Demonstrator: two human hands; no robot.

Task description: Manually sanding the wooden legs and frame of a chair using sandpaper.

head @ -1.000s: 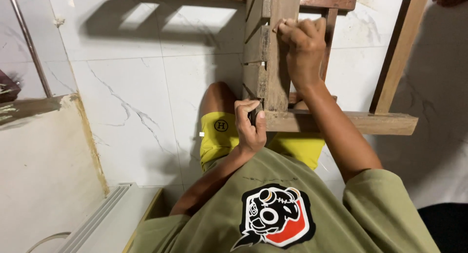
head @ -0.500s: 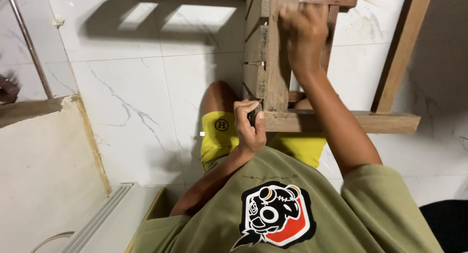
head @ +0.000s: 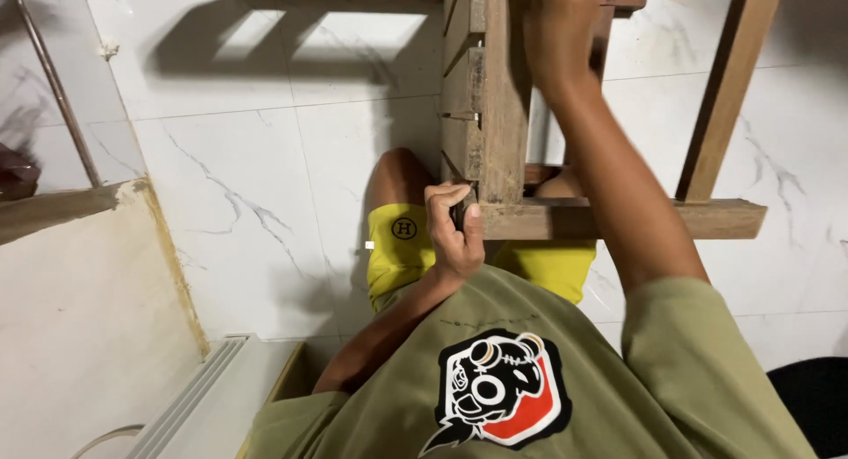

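Observation:
A worn wooden frame (head: 503,114) of upright slats and a cross rail (head: 636,219) rests across my knees in yellow shorts. My left hand (head: 452,234) grips the frame's near corner, where upright and rail meet, thumb on top. My right hand (head: 552,26) is blurred and partly cut off by the top edge. Its fingers are curled against the upper part of the upright slat. Whatever lies under those fingers is hidden at this moment.
White marble-pattern floor tiles (head: 247,159) lie under the frame. A slanted wooden bar (head: 729,88) of the frame stands at right. A thin metal rod (head: 53,79) and a beige slab (head: 79,300) are at left, with a white ribbed profile (head: 194,388) beside my left elbow.
My right hand has slid away from me along the upright slat, toward the top edge of the view. A small pale piece showed under its fingertips earlier. My left hand has kept its grip.

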